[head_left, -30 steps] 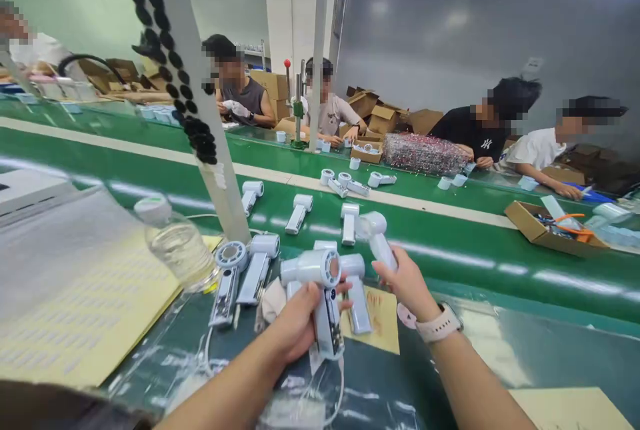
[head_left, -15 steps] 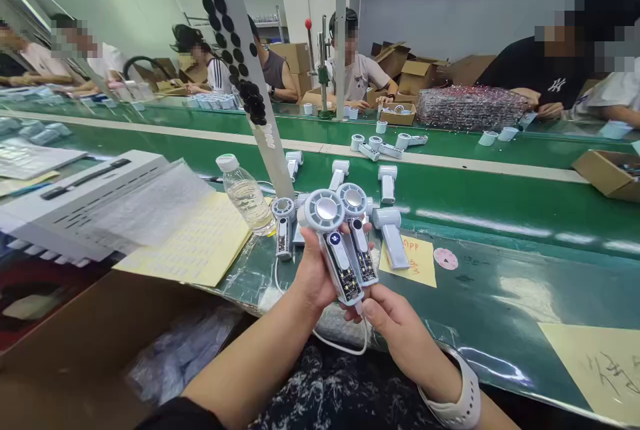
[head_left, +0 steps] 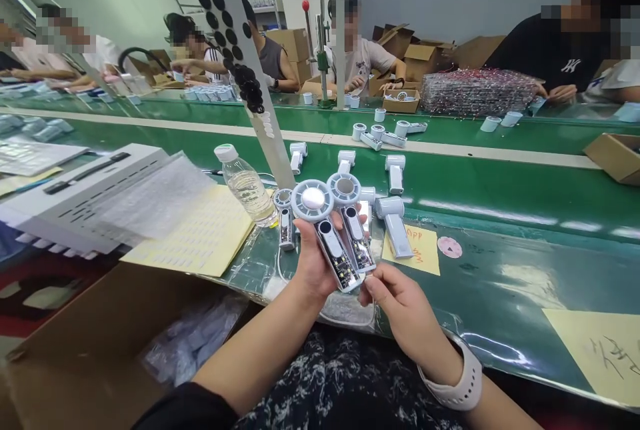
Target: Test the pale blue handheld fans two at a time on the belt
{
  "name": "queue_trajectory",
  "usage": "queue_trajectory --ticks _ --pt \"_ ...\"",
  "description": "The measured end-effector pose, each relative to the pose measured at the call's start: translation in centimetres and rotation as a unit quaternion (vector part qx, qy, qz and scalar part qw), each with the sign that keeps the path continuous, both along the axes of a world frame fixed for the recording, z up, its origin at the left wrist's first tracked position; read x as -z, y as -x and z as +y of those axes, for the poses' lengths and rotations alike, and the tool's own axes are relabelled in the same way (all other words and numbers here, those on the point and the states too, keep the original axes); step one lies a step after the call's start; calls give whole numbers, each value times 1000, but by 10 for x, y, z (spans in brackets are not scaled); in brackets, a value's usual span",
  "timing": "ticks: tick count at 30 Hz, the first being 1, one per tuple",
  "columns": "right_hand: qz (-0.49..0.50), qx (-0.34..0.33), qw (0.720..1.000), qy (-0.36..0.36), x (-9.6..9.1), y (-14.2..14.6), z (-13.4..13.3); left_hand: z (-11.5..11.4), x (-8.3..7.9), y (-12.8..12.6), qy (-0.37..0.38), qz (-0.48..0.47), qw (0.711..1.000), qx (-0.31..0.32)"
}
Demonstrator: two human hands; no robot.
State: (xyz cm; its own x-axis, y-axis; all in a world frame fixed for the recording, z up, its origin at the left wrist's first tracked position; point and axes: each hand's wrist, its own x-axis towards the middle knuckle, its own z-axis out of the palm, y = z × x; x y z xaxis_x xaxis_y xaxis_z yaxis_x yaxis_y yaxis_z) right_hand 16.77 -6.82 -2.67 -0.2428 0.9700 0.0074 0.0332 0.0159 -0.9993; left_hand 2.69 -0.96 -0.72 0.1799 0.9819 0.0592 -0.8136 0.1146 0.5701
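Note:
My left hand (head_left: 314,262) is closed around two pale blue handheld fans, held side by side. The front fan (head_left: 337,257) has a round silver-centred head and a bare circuit board along its handle; the rear fan (head_left: 359,243) looks alike. Both small round displays are dark. My right hand (head_left: 405,303) is pinched at the handles' lower ends, on what appears to be the white cable (head_left: 325,318), whose plug is hidden by the fingers. Another open-handled fan (head_left: 285,223) stands left of my hands, and a fan lying back side up (head_left: 397,227) rests to the right.
A water bottle (head_left: 245,187), yellow label sheets (head_left: 200,237) and a white box-like unit (head_left: 115,197) are at left. A slanted post (head_left: 270,143) rises ahead. More fans lie along the green conveyor (head_left: 475,183). Several co-workers sit across it. A cardboard box (head_left: 100,343) is below left.
The front fan's lit display has gone dark. The white plug seen at its lower end no longer shows there; my right hand has shifted slightly up towards the rear fan's lower end.

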Motion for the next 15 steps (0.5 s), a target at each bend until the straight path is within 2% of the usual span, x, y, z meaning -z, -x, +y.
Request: queue_trajectory --ticks 5,7,12,15 --pt "75 10 994 82 1 6 -4 -5 -3 -2 -64 46 996 -29" --pt "92 14 991 93 2 8 -6 -5 -2 -2 -75 57 995 -36" --pt "43 2 999 18 0 0 -1 -2 -2 0 -53 52 997 -11" --pt "34 9 999 -27 2 -10 3 1 -3 2 -30 47 998 -17"
